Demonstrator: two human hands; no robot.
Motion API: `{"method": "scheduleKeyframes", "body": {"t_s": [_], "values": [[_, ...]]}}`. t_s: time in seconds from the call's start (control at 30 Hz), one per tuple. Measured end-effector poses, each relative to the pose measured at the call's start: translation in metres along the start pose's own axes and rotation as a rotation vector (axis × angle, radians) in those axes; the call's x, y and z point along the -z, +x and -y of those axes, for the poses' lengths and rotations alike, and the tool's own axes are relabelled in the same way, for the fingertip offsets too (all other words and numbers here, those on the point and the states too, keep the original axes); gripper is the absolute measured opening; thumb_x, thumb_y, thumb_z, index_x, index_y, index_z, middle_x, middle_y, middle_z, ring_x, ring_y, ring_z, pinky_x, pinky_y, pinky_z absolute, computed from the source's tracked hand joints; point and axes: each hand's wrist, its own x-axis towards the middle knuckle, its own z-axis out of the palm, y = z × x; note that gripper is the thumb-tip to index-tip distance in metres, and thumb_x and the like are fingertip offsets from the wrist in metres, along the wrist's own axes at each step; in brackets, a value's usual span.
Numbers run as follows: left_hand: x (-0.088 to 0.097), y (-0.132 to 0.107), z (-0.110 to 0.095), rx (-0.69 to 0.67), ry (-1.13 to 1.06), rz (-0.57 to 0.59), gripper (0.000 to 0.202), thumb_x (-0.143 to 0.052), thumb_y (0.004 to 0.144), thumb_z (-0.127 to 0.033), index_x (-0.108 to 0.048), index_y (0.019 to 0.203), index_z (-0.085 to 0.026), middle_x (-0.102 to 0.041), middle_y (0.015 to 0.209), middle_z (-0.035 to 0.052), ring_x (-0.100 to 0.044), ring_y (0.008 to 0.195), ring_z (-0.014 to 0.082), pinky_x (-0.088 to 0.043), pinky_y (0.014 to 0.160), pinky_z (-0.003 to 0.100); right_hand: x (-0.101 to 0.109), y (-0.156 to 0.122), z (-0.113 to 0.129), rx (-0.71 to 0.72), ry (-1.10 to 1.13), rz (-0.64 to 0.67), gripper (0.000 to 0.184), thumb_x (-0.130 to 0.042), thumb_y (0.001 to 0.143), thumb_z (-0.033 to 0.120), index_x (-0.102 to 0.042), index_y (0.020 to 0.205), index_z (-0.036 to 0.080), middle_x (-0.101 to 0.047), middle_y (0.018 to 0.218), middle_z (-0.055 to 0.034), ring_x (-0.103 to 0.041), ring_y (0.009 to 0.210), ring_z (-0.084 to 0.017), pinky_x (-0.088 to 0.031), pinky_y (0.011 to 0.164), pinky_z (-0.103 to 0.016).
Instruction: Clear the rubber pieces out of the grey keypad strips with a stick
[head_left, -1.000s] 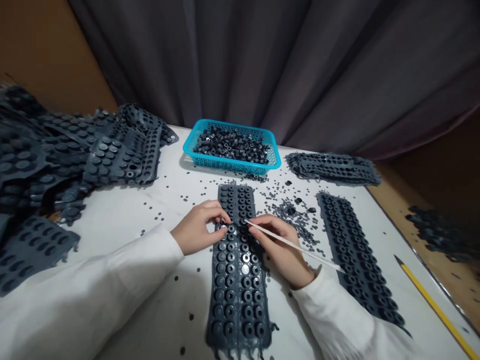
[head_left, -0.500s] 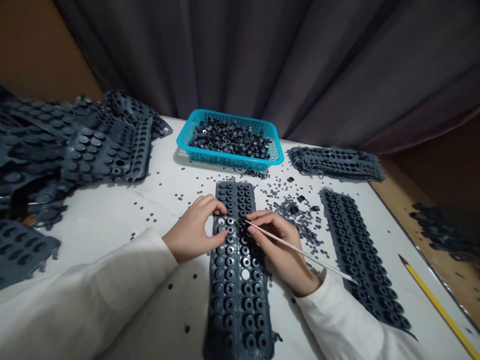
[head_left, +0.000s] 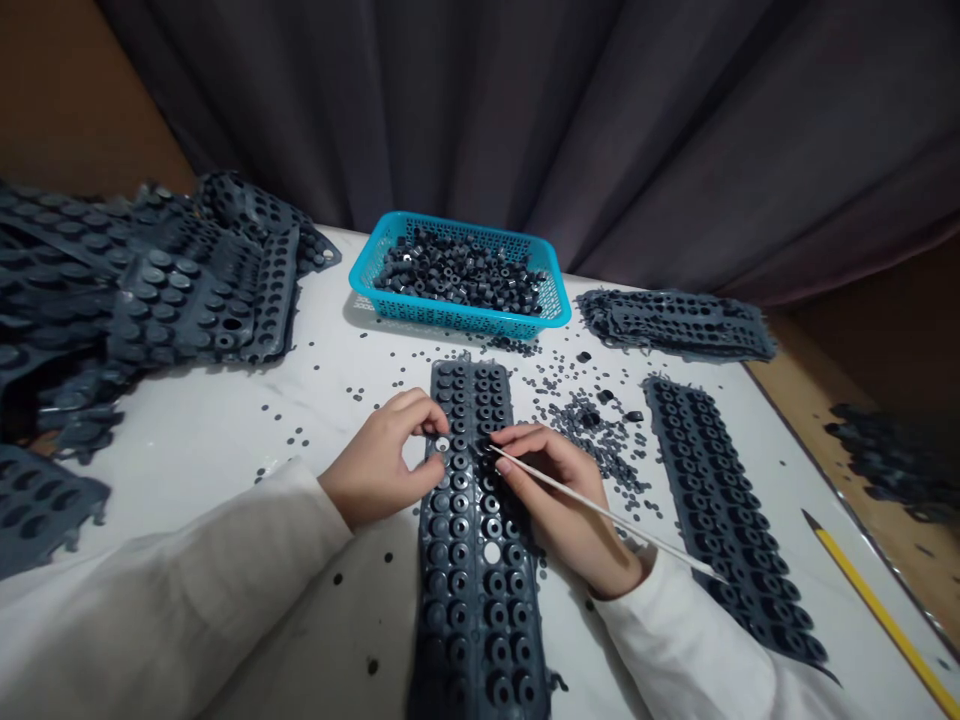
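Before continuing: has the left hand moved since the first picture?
Yes: the left hand moved left, its fingertips farther from the middle seam of the central strip.

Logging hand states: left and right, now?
Left hand: open, thumb and finger apart over the dark strip.
Right hand: closed, holding a thin white stick.

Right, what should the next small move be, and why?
Perhaps press the thin white stick onto the ringed, grey, rubbery central strip: the right hand grips the stick, its tip over the strip; the left hand is at its left edge.
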Motion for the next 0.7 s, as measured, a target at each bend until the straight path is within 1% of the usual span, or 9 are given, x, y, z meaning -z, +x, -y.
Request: {"method": "scheduleKeyframes", "body": {"t_s": [0.07, 0.17, 0.27, 0.33, 0.43, 0.6, 0.7], "values": [[0.0000, -0.0001, -0.0007, -0.002, -0.001, 0.024, 0.018, -0.051, 0.066, -0.007, -0.053, 0.080, -0.019, -0.050, 0.081, -0.0005, -0.049, 0.079, 0.0154, -0.041, 0.071, 0.027, -0.0003, 0.0002, 0.0004, 0.008, -0.005, 0.001, 0.004, -0.062, 0.081, 0.023, -0.060, 0.079, 0.020, -0.067, 0.096, -0.0066, -0.064, 0.091, -0.019, -0.048, 0.079, -0.033], [-0.0007, 0.0002, -0.0002, 0.008, 0.015, 0.032, 0.014, -0.055, 0.071, -0.013, -0.057, 0.083, -0.019, -0.052, 0.080, 0.0000, -0.050, 0.080, 0.0164, -0.040, 0.072, 0.028, -0.0009, 0.0015, 0.0017, 0.030, -0.024, 0.015, 0.004, -0.062, 0.081, 0.022, -0.061, 0.078, 0.020, -0.068, 0.096, -0.0069, -0.064, 0.091, -0.020, -0.048, 0.080, -0.035], [-0.0019, 0.0010, 0.0018, 0.030, 0.026, 0.019, 0.012, -0.058, 0.075, -0.020, -0.062, 0.086, -0.019, -0.052, 0.076, -0.0005, -0.051, 0.077, 0.0166, -0.040, 0.072, 0.029, -0.0009, 0.0033, 0.0029, 0.055, -0.058, 0.066, 0.003, -0.064, 0.080, 0.021, -0.062, 0.078, 0.021, -0.068, 0.097, -0.0065, -0.064, 0.093, -0.020, -0.047, 0.084, -0.036], [-0.0024, 0.0016, 0.0027, 0.040, 0.030, 0.016, 0.012, -0.059, 0.075, -0.021, -0.064, 0.086, -0.020, -0.051, 0.073, -0.0010, -0.052, 0.076, 0.0165, -0.040, 0.071, 0.029, -0.0006, 0.0040, 0.0031, 0.064, -0.074, 0.097, 0.002, -0.064, 0.080, 0.021, -0.063, 0.078, 0.021, -0.068, 0.098, -0.0062, -0.063, 0.094, -0.020, -0.046, 0.086, -0.037], [-0.0022, 0.0015, 0.0028, 0.047, 0.004, 0.014, 0.013, -0.058, 0.076, -0.020, -0.066, 0.086, -0.020, -0.051, 0.071, -0.0013, -0.052, 0.074, 0.0156, -0.040, 0.068, 0.028, 0.0000, 0.0040, 0.0029, 0.065, -0.077, 0.108, 0.002, -0.064, 0.080, 0.022, -0.063, 0.079, 0.021, -0.068, 0.098, -0.0063, -0.063, 0.094, -0.020, -0.047, 0.085, -0.037], [-0.0012, 0.0002, 0.0046, 0.088, -0.060, -0.035, 0.016, -0.051, 0.073, -0.012, -0.062, 0.083, -0.018, -0.053, 0.073, -0.0012, -0.051, 0.068, 0.0131, -0.041, 0.064, 0.025, 0.0004, 0.0013, 0.0018, 0.053, -0.068, 0.062, 0.002, -0.062, 0.081, 0.022, -0.061, 0.080, 0.021, -0.068, 0.097, -0.0062, -0.064, 0.093, -0.020, -0.047, 0.084, -0.037], [0.0039, 0.0024, 0.0025, 0.066, -0.026, 0.006, 0.016, -0.052, 0.071, -0.012, -0.061, 0.083, -0.018, -0.055, 0.077, -0.0002, -0.053, 0.072, 0.0139, -0.043, 0.067, 0.026, -0.0002, -0.0007, 0.0000, 0.068, -0.076, 0.039, 0.002, -0.062, 0.080, 0.020, -0.060, 0.079, 0.021, -0.068, 0.097, -0.0060, -0.064, 0.092, -0.020, -0.047, 0.083, -0.036]]}}
